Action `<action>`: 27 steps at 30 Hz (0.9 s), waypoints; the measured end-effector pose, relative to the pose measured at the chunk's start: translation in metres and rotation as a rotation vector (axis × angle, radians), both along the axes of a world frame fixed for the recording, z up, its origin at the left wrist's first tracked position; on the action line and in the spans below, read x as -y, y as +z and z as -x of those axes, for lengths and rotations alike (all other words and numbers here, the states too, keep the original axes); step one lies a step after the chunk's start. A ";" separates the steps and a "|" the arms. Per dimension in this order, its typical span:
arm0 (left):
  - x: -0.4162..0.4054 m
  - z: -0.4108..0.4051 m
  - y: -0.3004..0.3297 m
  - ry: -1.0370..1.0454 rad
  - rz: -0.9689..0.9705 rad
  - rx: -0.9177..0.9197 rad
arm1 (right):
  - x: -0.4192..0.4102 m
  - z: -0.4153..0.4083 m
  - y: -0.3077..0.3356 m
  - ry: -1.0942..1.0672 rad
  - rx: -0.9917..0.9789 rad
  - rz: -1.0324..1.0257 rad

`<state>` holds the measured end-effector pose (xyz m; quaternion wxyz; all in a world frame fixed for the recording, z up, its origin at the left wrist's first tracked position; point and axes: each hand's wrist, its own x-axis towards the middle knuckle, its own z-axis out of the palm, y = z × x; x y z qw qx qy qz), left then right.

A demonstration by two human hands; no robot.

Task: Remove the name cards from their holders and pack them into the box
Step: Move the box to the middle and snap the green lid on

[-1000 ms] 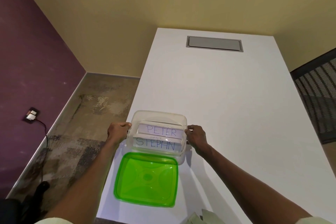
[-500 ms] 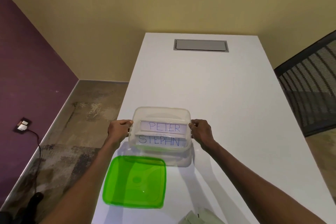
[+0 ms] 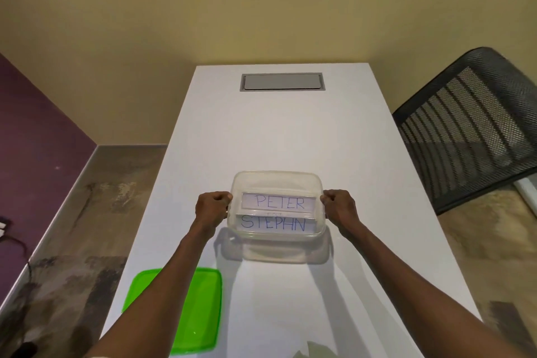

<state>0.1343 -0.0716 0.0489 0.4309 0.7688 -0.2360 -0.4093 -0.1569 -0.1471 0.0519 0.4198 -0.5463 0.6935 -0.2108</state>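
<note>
A clear plastic box [image 3: 276, 180] is held a little above the white table [image 3: 279, 131], its shadow below it. My left hand [image 3: 210, 208] grips its left rim and my right hand [image 3: 340, 206] grips its right rim. Inside lie two name cards in clear holders: one reading PETER [image 3: 279, 201] behind, one reading STEPHN [image 3: 273, 224] in front. The box's green lid [image 3: 200, 325] lies flat on the table near its front left corner, partly hidden by my left forearm.
A grey cable hatch [image 3: 282, 82] is set into the far end of the table. A black mesh chair [image 3: 470, 125] stands at the right side. Some pale folded material [image 3: 316, 352] shows at the bottom edge. The table's left edge drops to the floor.
Both hands have carried the box away from the green lid, farther forward and toward the table's middle, lifted off the surface. The lid has stayed in place.
</note>
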 end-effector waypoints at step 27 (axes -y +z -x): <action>0.046 0.069 -0.032 0.012 -0.097 0.094 | 0.052 0.052 -0.020 0.084 -0.069 -0.028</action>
